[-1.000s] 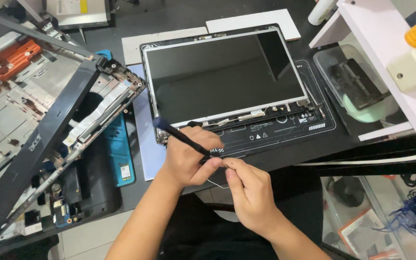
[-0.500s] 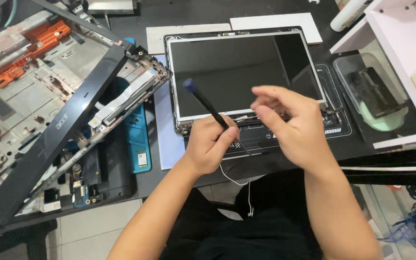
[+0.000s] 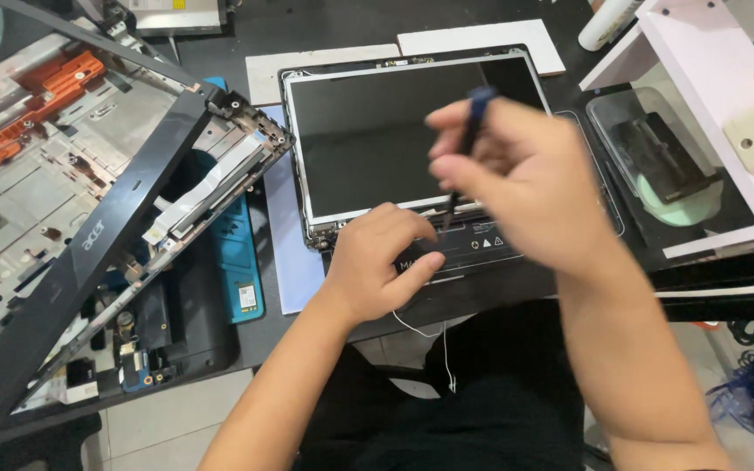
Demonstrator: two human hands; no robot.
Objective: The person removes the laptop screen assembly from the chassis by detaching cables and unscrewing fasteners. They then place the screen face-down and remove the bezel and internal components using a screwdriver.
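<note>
The right hand (image 3: 525,187) is raised over the lower edge of a bare laptop screen panel (image 3: 394,139), its grip closed on a thin dark tool with a blue end (image 3: 473,122) — the blue end points up between the fingers and the tip reaches down to the strip at the panel's bottom edge. The hand is blurred, so the exact finger hold cannot be told. The left hand (image 3: 386,262) rests just below it, fingers curled with the knuckles against the panel's lower frame and the thumb stretched along the black mat (image 3: 473,262) under the panel; its grip holds nothing that shows. The panel lies flat and face up in the middle of the dark table (image 3: 325,22), with two white sheets (image 3: 482,39) touching its far edge.

To the left, a black laptop bezel frame (image 3: 71,270) leans tilted over an opened laptop chassis (image 3: 28,183) with orange parts, and a flat blue case (image 3: 237,262) lies between that chassis and the panel. To the right stands a white shelf (image 3: 717,96), and beneath its top board a clear tray (image 3: 656,166) holds a dark part. A thin white wire (image 3: 434,336) hangs off the table's near edge — below the left hand.
</note>
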